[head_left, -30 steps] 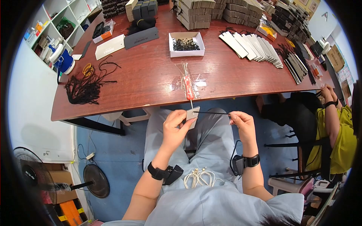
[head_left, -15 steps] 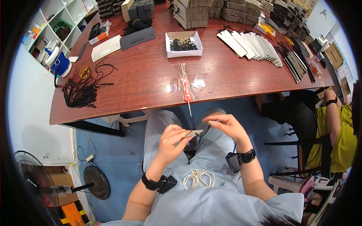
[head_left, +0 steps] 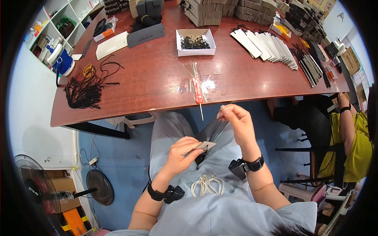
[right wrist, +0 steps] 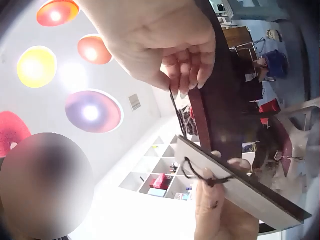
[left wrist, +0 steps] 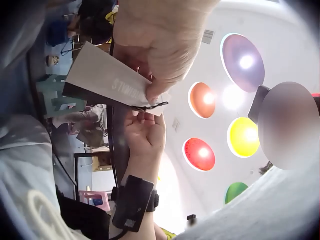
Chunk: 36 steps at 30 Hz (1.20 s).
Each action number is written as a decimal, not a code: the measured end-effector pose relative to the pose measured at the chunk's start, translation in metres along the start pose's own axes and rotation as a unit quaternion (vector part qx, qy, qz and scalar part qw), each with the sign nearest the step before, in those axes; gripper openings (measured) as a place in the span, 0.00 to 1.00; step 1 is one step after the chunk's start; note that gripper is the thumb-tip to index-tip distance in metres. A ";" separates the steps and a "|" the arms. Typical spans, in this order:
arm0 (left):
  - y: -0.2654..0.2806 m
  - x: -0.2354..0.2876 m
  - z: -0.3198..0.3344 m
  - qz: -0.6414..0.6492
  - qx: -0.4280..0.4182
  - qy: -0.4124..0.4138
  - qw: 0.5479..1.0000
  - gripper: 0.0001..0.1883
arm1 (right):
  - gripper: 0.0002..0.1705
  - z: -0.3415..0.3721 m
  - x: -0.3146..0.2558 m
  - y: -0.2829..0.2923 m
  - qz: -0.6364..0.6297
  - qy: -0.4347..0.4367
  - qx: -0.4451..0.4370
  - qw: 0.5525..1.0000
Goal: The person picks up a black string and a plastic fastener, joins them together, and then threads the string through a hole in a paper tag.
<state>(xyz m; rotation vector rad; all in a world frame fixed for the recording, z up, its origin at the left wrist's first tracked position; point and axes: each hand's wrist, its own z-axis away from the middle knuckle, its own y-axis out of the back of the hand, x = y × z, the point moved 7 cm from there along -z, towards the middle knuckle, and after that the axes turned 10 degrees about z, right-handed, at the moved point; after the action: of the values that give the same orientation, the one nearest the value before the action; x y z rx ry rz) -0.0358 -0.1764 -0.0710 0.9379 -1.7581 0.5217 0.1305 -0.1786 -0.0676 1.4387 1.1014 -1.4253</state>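
My left hand (head_left: 179, 156) grips a pale hang tag (head_left: 206, 146) with a dark underside, low over the lap. Faint printing shows on the tag (left wrist: 95, 75) in the left wrist view. A black cord (right wrist: 178, 114) comes off the tag's end, where part of it forms a small loop over the left thumb. The cord's other end is pinched between thumb and fingertips of my right hand (head_left: 241, 124), raised to the right of the tag. Ahead, a red-handled tool (head_left: 197, 91) lies taped to the table, its thin metal shaft jutting past the edge.
On the table (head_left: 149, 84) are a white box (head_left: 195, 51) of small black pieces, a bundle of black cords (head_left: 82, 92) at left and a fanned row of tags (head_left: 267, 47) at right. Tall card stacks (head_left: 202, 13) stand behind. Another person (head_left: 346, 145) sits at right.
The tag has come down and away from the tool's shaft, and the cord no longer runs to the shaft. My right hand swung in toward the tag, then rose with the cord's end.
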 end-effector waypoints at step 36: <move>-0.010 -0.033 0.016 0.404 0.060 0.303 0.861 0.10 | 0.25 0.031 -0.022 -0.026 -0.174 0.010 -0.207 0.963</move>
<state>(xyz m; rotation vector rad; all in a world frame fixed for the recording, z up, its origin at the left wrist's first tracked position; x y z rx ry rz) -0.0318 -0.1819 -0.1085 0.0137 -1.4612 1.3167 0.0968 -0.2013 -0.0453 0.9956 1.6150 -1.3074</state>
